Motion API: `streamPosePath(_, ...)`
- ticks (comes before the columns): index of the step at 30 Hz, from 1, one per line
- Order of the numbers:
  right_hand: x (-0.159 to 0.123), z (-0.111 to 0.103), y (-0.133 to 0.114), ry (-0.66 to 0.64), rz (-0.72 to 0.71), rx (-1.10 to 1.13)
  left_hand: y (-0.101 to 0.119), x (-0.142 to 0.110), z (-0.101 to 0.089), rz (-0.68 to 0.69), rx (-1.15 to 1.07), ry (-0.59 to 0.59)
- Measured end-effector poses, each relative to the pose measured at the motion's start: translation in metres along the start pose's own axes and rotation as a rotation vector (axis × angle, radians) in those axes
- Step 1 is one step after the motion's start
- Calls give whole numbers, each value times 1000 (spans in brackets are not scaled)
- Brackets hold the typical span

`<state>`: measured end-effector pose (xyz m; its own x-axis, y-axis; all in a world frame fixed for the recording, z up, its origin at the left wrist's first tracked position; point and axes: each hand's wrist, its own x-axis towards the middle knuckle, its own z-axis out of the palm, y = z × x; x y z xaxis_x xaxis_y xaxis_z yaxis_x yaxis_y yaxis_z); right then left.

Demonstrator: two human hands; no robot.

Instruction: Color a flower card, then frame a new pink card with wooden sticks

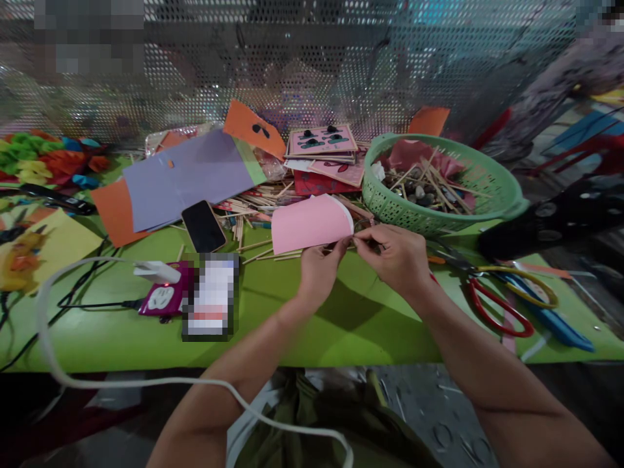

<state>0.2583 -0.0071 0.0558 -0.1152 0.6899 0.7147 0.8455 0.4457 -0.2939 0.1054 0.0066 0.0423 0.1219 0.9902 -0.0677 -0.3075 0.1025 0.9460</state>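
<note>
A pink sheet of paper (312, 224), bent into a curve with a white edge on its right, is held above the green table. My left hand (319, 270) grips the sheet's lower right part, thumb and fingers closed on it. Close beside it, my right hand (392, 257) is pinched at the sheet's lower right corner, its fingertips nearly meeting those of the left. What lies between the right fingertips is too small to make out. Thin wooden sticks (258, 246) lie under and left of the sheet.
A green basket (439, 224) holds sticks and stones. Right of my hands lie red-and-yellow-handled scissors (502, 315) and a blue cutter (560, 325). Decorated cards (322, 140) are stacked behind. Leftward are a dark phone (203, 226), a blurred-screen phone (212, 299), a purple socket block (166, 296) and a white cable (146, 382).
</note>
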Motion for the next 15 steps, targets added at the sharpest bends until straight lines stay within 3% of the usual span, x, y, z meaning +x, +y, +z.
streamPosePath(15,-1,1,0,-19,-4,-49,-1,-2,1,-32,41,19)
